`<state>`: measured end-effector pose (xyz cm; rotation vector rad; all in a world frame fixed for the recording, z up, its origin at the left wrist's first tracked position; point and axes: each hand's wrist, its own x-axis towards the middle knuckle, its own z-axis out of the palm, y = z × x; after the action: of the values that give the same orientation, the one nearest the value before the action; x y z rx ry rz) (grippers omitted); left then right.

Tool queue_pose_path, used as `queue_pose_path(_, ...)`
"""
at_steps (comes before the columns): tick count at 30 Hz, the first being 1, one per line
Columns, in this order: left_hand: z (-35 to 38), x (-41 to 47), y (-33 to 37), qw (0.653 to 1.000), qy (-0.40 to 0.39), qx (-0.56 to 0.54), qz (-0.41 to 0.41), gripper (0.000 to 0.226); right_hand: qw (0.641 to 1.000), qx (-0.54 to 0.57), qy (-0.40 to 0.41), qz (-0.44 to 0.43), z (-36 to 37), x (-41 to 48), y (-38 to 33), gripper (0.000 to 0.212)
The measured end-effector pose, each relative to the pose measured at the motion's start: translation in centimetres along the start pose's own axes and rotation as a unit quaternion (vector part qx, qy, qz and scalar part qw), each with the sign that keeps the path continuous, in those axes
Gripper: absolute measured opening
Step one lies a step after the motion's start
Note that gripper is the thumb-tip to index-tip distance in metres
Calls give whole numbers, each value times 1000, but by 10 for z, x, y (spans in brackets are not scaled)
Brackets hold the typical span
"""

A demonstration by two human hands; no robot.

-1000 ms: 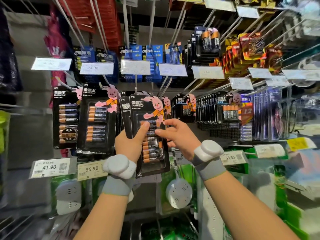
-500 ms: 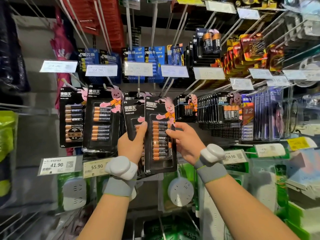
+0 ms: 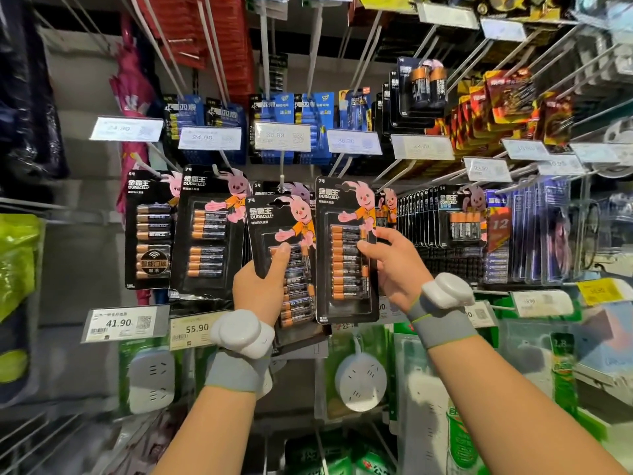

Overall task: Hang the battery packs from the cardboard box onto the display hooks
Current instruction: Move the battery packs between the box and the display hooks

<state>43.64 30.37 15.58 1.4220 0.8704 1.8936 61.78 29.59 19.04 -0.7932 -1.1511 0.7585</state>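
My left hand (image 3: 262,281) grips a stack of black battery packs (image 3: 279,234) with a pink rabbit on the card, thumb pressed on the front. My right hand (image 3: 390,265) holds one more black battery pack (image 3: 344,248) by its right edge, upright and just right of the stack. A display hook (image 3: 282,173) sticks out above and between the two, under a price tag. No cardboard box is in view.
Similar black packs (image 3: 205,231) hang left at the 55.90 tag (image 3: 195,329). A dense row of packs (image 3: 431,217) hangs right. Blue packs (image 3: 291,111) and long bare hooks fill the row above. White power sockets (image 3: 359,383) in green packaging hang below.
My right hand has pulled one pack off the front of the stack and carried it right and upward. My left hand has kept the remaining stack roughly in place.
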Motion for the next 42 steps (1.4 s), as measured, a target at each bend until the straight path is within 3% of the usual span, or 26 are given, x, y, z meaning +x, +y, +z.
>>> queue_pose_path(13,2,3,-4,1000,-1,8,-1,54,999,-21,21,-45,0,24,-23,34)
queue_pose_path(17,1,7,-6,1000,3,13,5,43,998,-38,25,-50,2,32,-25,31)
queue_pose_path(24,-2,10,-4,1000,-1,14,10,43,995,-49,60,-70,3,46,-21,33)
queue_pose_path(32,1,15,-5,1000,-8,-5,25,55,992,-92,51,-75,1,69,-9,53)
queue_pose_path(36,4,20,-11,1000,-23,-2,22,53,989,-116,74,-59,2,77,-2,34)
queue_pose_path(42,9,25,-13,999,-29,-7,46,52,987,-118,93,-50,9,88,6,48)
